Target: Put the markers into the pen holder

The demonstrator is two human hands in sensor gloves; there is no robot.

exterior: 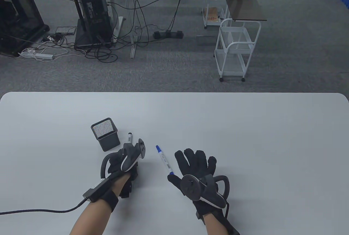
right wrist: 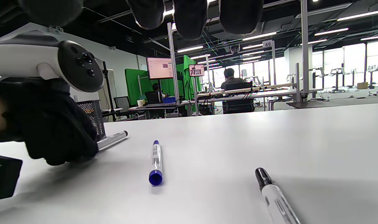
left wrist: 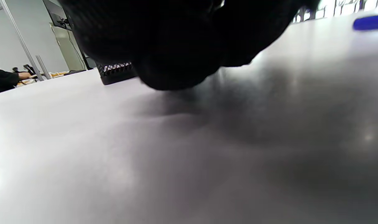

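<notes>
The black mesh pen holder (exterior: pixel 105 134) stands upright and empty, left of centre. My left hand (exterior: pixel 122 161) is beside it, fingers curled around the near end of a black-capped marker (exterior: pixel 130 137) that lies on the table, as the right wrist view (right wrist: pixel 112 139) shows. A blue-capped marker (exterior: pixel 164 160) lies between the hands, untouched. My right hand (exterior: pixel 195 158) hovers open with fingers spread. Beneath it lies a second black-capped marker (right wrist: pixel 274 196), hidden in the table view. The holder (left wrist: pixel 116 73) shows behind the left fingers (left wrist: pixel 176 46).
The white table (exterior: pixel 245 136) stretches bare to the right and far side. A cable (exterior: pixel 41 211) runs from my left wrist off the left edge. Beyond the table's far edge are a white cart (exterior: pixel 234 49) and desks on the floor.
</notes>
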